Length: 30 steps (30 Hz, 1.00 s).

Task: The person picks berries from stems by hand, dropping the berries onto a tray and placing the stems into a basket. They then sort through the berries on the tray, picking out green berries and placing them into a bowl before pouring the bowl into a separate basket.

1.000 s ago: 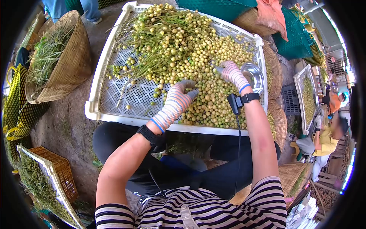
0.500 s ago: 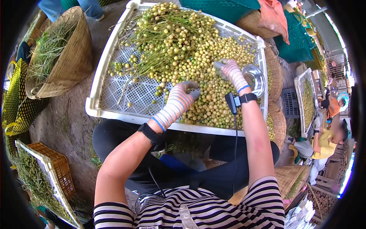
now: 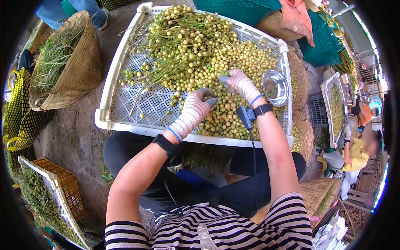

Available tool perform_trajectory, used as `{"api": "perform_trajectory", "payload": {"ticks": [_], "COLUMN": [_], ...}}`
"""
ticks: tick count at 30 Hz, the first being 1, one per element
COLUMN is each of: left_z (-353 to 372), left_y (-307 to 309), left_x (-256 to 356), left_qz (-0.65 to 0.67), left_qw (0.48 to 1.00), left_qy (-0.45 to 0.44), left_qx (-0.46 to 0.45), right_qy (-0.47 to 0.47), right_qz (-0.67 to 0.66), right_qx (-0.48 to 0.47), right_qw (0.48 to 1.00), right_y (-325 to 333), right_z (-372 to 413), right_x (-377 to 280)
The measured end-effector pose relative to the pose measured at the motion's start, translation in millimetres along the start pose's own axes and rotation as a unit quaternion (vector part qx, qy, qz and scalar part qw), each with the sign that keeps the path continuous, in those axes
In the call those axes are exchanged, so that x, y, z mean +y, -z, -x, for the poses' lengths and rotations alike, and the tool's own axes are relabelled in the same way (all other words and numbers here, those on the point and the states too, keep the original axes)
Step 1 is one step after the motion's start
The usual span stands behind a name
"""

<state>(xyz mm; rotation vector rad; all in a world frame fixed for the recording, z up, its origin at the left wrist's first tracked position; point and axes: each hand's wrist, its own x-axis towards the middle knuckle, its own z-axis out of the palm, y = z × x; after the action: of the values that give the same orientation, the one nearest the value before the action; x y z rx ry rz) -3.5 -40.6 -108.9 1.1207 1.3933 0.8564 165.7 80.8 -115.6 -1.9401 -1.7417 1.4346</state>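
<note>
A white perforated plastic tray [image 3: 109, 100] rests over my lap, covered with small round yellow-green fruits [image 3: 227, 114]. Fruit-bearing stems [image 3: 166, 54] are heaped on its far side. My left hand [image 3: 195, 109], in a striped glove with grey fingertips, lies at the near edge of the loose fruits; its fingers are curled, with a gap between thumb and forefinger. My right hand [image 3: 241, 84], gloved alike, is over the fruits in the middle, fingers pointing left and drawn together; whatever is in them is hidden. A shiny metal bowl [image 3: 275, 86] sits right of it, tilted on the fruits.
A woven basket [image 3: 79, 62] with green stems stands at the left. Another tray of stems [image 3: 46, 200] leans on a brown crate [image 3: 62, 179]. Behind are green bags [image 3: 237, 10]. At the right a person in yellow [image 3: 357, 156] sits by a fruit tray [image 3: 333, 108].
My right hand has moved left, away from the metal bowl, toward the middle of the fruits. My left hand has stayed nearly in place. The view has shifted slightly.
</note>
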Motion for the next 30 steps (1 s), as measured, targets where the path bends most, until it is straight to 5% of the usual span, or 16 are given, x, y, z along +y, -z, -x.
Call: {"api": "perform_trajectory", "payload": {"ticks": [4,10,12,15,18,21,26,30], "left_z": [-11,0,1,8,4,2,2,16], "left_y": [-8,-4,2,2,1,-3,-4,-5], "left_x": [-16,9,16,17,7,6,-4,3], "left_qz": [0.072,0.189,0.244,0.312,0.274,0.233,-0.032,-0.035], "left_qw": [0.995,0.979,0.961,0.945,0.959,0.972,0.992,0.992], "left_qy": [-0.064,-0.070,-0.032,-0.001,0.003,-0.016,-0.126,-0.086], "left_qx": [0.033,-0.036,-0.125,-0.102,-0.070,-0.007,-0.007,-0.081], "right_qy": [0.046,0.061,0.062,0.113,0.305,0.176,0.074,0.092], "right_qz": [-0.120,-0.229,-0.240,-0.195,0.028,-0.129,-0.024,0.006], "right_qx": [-0.070,-0.147,-0.183,-0.145,-0.032,-0.088,-0.120,-0.110], "right_qw": [0.989,0.960,0.951,0.963,0.951,0.972,0.990,0.990], "right_y": [9,3,2,0,-1,-7,-13,-10], "right_z": [41,81,87,96,101,109,111,104], "right_x": [-13,-23,-24,-20,-9,-13,-22,1]}}
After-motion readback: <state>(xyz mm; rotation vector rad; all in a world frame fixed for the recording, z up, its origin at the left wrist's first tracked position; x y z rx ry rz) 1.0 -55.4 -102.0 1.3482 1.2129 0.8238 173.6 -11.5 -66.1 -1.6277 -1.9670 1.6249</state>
